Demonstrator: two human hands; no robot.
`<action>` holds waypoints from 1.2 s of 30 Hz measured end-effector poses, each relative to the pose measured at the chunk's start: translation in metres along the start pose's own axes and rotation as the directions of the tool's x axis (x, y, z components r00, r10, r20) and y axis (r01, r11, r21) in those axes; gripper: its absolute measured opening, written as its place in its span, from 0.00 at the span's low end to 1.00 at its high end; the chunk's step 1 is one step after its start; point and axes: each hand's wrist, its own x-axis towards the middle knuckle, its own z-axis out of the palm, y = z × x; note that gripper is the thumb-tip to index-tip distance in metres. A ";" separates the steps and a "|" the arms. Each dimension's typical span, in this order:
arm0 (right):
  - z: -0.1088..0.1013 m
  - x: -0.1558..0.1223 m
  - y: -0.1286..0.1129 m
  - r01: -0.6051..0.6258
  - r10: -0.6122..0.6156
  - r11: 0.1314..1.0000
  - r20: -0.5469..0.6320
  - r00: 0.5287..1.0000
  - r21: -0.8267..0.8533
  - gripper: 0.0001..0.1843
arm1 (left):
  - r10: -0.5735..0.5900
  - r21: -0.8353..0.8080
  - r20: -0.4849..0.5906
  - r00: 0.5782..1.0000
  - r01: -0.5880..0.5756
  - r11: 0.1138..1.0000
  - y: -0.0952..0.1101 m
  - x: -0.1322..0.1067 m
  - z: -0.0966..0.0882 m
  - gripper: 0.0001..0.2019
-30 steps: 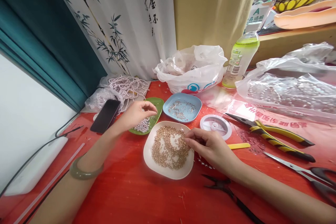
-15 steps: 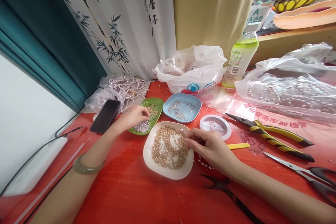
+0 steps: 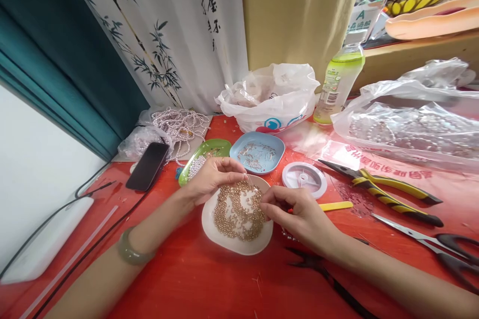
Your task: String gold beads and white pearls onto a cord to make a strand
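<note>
A white dish (image 3: 224,237) of small gold beads (image 3: 235,212) lies on the red table in front of me. My left hand (image 3: 211,179) hovers over the dish's far-left rim, fingers pinched on something too small to name. My right hand (image 3: 295,212) rests at the dish's right rim, fingertips pinched together near the beads. Behind the left hand sits a green dish (image 3: 209,149) of pale pearls. A blue dish (image 3: 258,152) of thin metal pins stands beside it. A jade bangle (image 3: 130,254) circles my left wrist.
A thread spool (image 3: 304,179), yellow-handled pliers (image 3: 381,192), scissors (image 3: 430,244) and black pliers (image 3: 325,274) lie at right. A phone (image 3: 147,165) and pearl strands (image 3: 179,127) are at left. Plastic bags (image 3: 271,97) and a green bottle (image 3: 339,79) stand behind.
My left hand has left the green pearl dish and come right and nearer, over the gold-bead dish, close to my right hand. The right hand has hardly moved.
</note>
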 end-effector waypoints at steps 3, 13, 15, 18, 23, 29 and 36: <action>0.000 0.000 -0.002 0.003 -0.003 1.000 0.010 1.000 0.009 0.09 | -0.024 -0.047 -0.014 1.000 0.023 0.999 -0.004 0.001 0.002 0.06; 0.000 0.001 0.000 0.006 -0.006 1.000 0.029 1.000 0.014 0.09 | -0.054 -0.059 -0.025 0.998 0.053 0.997 -0.006 0.002 0.003 0.07; 0.000 0.001 0.000 0.006 -0.007 1.000 0.031 1.000 0.021 0.09 | -0.051 -0.055 -0.020 0.998 0.050 0.997 -0.007 0.002 0.003 0.07; 0.001 0.001 0.000 0.003 -0.004 1.000 0.035 0.999 0.026 0.09 | -0.041 -0.056 -0.012 0.999 0.040 0.998 -0.007 0.001 0.003 0.06; 0.000 0.001 0.000 0.001 -0.002 1.000 0.034 0.999 0.022 0.09 | -0.028 -0.077 -0.015 0.999 0.027 0.997 -0.005 0.001 0.003 0.06; 0.000 0.001 0.000 -0.006 0.005 1.000 0.030 1.000 0.022 0.09 | -0.021 -0.061 -0.029 0.999 0.019 0.998 -0.005 0.001 0.003 0.06; 0.001 0.001 0.000 -0.016 0.016 1.000 0.026 1.000 0.016 0.08 | 0.021 0.012 -0.037 0.999 -0.021 1.000 -0.004 0.001 0.004 0.05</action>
